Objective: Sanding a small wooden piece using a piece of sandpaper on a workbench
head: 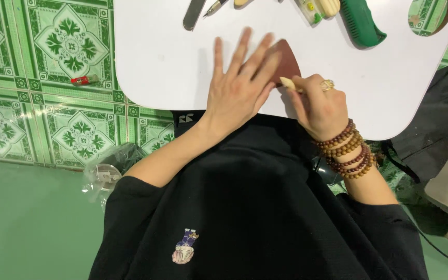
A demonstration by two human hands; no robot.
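A brown leather piece [288, 61] is being pinned flat on a white board [156, 62] by the left hand [238, 85], its fingers spread wide and its palm pressed down, gripping nothing; the pressure appears meant to keep the piece from sliding. The leather is lying near the board's front edge, partly hidden under those fingers. The right hand [318, 106] is being kept curled around a pale, blunt-tipped tool [288, 82], whose tip is being held against the leather's near edge, seemingly so that the edge can be worked. Bead bracelets [347, 150] are being worn on the right wrist and a ring [327, 85] on one finger. Other tools, among them a green-handled one [361, 22], are being kept at the board's far side, within reach but apart from the work. A small red object [81, 80] is lying on the green tiled floor [37, 78].
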